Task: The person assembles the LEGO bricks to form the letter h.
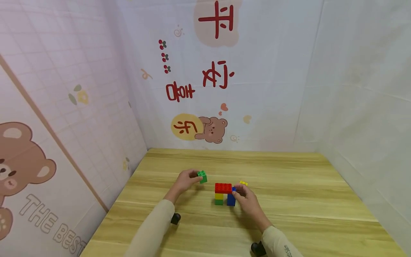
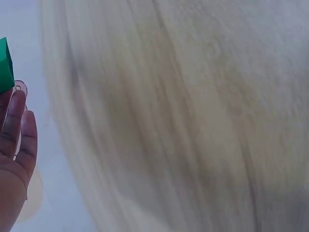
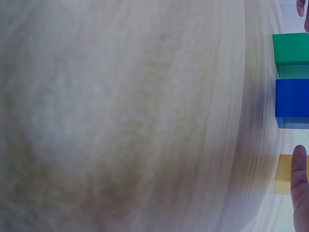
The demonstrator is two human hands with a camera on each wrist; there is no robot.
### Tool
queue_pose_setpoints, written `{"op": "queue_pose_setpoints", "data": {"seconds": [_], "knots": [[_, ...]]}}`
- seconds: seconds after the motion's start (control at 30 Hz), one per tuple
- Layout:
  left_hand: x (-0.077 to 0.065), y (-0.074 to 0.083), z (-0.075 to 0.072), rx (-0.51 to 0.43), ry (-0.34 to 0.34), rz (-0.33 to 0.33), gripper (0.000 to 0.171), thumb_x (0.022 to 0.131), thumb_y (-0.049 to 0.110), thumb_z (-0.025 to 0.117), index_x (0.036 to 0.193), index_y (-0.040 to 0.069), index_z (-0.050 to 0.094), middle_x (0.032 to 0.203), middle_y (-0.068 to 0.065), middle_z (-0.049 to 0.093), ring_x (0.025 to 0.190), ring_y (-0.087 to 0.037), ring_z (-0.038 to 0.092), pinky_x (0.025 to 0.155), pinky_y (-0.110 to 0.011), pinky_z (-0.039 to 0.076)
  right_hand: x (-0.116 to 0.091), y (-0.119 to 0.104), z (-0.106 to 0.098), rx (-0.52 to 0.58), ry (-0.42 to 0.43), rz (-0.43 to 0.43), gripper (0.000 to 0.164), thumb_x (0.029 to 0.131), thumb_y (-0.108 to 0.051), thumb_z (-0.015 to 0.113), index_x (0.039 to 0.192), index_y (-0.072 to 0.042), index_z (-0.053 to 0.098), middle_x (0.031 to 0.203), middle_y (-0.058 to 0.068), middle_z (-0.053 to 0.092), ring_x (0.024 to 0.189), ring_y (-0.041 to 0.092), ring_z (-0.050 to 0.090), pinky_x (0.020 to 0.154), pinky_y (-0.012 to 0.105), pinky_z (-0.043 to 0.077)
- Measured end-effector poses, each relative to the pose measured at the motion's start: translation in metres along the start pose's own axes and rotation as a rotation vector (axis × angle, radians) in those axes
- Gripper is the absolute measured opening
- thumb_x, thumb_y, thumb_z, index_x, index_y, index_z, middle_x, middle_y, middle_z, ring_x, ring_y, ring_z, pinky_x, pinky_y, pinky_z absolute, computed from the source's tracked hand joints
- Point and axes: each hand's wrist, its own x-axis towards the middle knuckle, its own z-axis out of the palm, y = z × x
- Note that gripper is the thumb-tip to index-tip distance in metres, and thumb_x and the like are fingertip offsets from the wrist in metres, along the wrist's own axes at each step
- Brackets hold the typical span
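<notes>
My left hand (image 1: 187, 180) pinches a small green building brick (image 1: 203, 177) above the table, left of a little brick structure. That same green brick (image 2: 6, 65) shows at the left edge of the left wrist view. A long red brick (image 1: 223, 187) bridges two supports: a yellow brick (image 1: 219, 196) over a green one (image 1: 219, 202) at left, and a blue support (image 1: 231, 200) at right. With thumb and fingers, my right hand (image 1: 248, 201) grips a small blue brick (image 1: 233, 189) at the red brick's right end; whether it is attached is unclear.
Behind my right hand lies a yellow brick (image 1: 243, 183), partly hidden. The wood-patterned table (image 1: 289, 214) meets printed cloth (image 1: 273, 107) at the back and sides. Black wrist devices (image 1: 175, 218) sit under both sleeves.
</notes>
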Motion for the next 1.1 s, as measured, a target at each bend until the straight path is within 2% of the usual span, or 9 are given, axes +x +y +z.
{"op": "queue_pose_setpoints", "data": {"seconds": [0.2, 0.4, 0.63, 0.9, 1.1], "knots": [[-0.006, 0.011, -0.005, -0.010, -0.017, 0.013, 0.035, 0.097, 0.030, 0.067, 0.125, 0.010, 0.066, 0.108, -0.002, 0.067, 0.099, -0.018, 0.061, 0.088, -0.040, 0.051, 0.000, 0.003, 0.000, 0.006, -0.001, -0.002, 0.025, 0.098, -0.017, 0.064, 0.120, -0.004, 0.062, 0.115, 0.009, 0.066, 0.109, 0.027, 0.061, 0.097, 0.049, 0.047], [-0.007, 0.021, -0.008, -0.021, -0.008, 0.052, 0.041, 0.097, 0.034, 0.066, 0.130, 0.010, 0.063, 0.113, -0.003, 0.066, 0.102, -0.019, 0.060, 0.090, -0.042, 0.051, 0.002, 0.002, -0.001, 0.016, -0.004, 0.014, 0.025, 0.098, -0.017, 0.064, 0.121, -0.006, 0.062, 0.116, 0.008, 0.066, 0.110, 0.026, 0.060, 0.099, 0.049, 0.046], [-0.010, 0.038, -0.006, -0.033, -0.025, 0.087, 0.046, 0.094, 0.035, 0.069, 0.134, 0.013, 0.061, 0.115, -0.004, 0.065, 0.105, -0.023, 0.059, 0.086, -0.040, 0.053, 0.001, -0.001, -0.002, 0.002, -0.003, -0.001, 0.026, 0.099, -0.017, 0.063, 0.121, -0.004, 0.062, 0.116, 0.011, 0.066, 0.110, 0.028, 0.060, 0.099, 0.050, 0.046], [-0.011, 0.050, -0.001, -0.046, -0.055, 0.129, 0.038, 0.093, 0.031, 0.071, 0.125, 0.011, 0.066, 0.110, -0.004, 0.067, 0.102, -0.024, 0.061, 0.087, -0.040, 0.051, 0.001, -0.005, -0.003, 0.011, -0.006, 0.002, 0.026, 0.098, -0.017, 0.063, 0.121, -0.003, 0.062, 0.117, 0.010, 0.066, 0.110, 0.028, 0.060, 0.100, 0.050, 0.045], [-0.012, 0.055, 0.005, -0.042, -0.088, 0.137, 0.036, 0.096, 0.026, 0.068, 0.127, 0.007, 0.064, 0.113, -0.007, 0.066, 0.101, -0.025, 0.061, 0.085, -0.039, 0.052, 0.000, -0.003, -0.003, 0.024, -0.004, -0.007, 0.025, 0.098, -0.014, 0.064, 0.119, -0.002, 0.062, 0.115, 0.011, 0.066, 0.108, 0.028, 0.061, 0.098, 0.049, 0.047]]}}
